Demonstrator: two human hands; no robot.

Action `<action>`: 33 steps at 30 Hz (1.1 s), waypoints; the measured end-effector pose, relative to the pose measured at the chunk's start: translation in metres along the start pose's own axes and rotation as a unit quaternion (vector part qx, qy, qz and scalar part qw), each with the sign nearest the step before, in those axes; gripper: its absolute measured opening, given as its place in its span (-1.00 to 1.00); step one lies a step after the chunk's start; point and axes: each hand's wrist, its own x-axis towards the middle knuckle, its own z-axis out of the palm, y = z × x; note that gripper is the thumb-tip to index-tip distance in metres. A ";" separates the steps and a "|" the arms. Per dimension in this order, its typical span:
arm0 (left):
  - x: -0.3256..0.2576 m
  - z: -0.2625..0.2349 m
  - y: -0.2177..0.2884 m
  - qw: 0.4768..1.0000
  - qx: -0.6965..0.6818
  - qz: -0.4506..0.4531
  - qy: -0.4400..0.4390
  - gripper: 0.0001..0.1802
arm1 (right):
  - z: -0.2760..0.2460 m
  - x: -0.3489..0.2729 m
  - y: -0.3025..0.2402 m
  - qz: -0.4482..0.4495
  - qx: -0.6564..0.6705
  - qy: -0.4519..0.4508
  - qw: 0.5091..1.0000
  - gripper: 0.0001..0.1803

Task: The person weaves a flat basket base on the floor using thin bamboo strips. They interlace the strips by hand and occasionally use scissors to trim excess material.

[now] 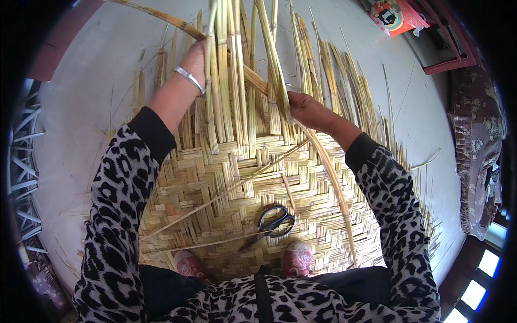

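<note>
A mat (242, 177) of flat, pale yellow reed strips lies half woven under me, its loose ends fanning out at the far side. Several upright reed strips (231, 81) stand lifted from its far edge. Behind them is my left hand (197, 60), with a silver bracelet at the wrist; its fingers are hidden by the strips. My right hand (311, 111) is closed at the right side of the lifted bunch, pinching a long reed strip (334, 180). This strip crosses slantwise behind the bunch and trails toward me over the mat.
Black-handled scissors (276, 220) lie on the woven part, between my two pink shoes (298, 259). A loose thin strip (226, 192) lies slantwise across the mat. A metal rack (26, 177) stands at far left; patterned cloth (476, 140) and a red bag (396, 17) are at right.
</note>
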 end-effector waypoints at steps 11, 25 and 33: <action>-0.121 -0.022 0.017 0.955 0.090 0.104 0.263 -0.73 | -0.035 -0.014 -0.001 0.142 -0.022 0.029 0.989 -0.74; -0.215 -0.077 -0.112 0.910 -0.040 -0.009 0.413 -0.75 | -0.020 -0.010 0.002 0.259 -0.212 -0.122 0.934 -0.74; -0.221 -0.088 -0.112 0.931 -0.116 -0.024 0.345 -0.67 | -0.036 -0.028 0.023 0.146 -0.290 -0.082 0.942 -0.65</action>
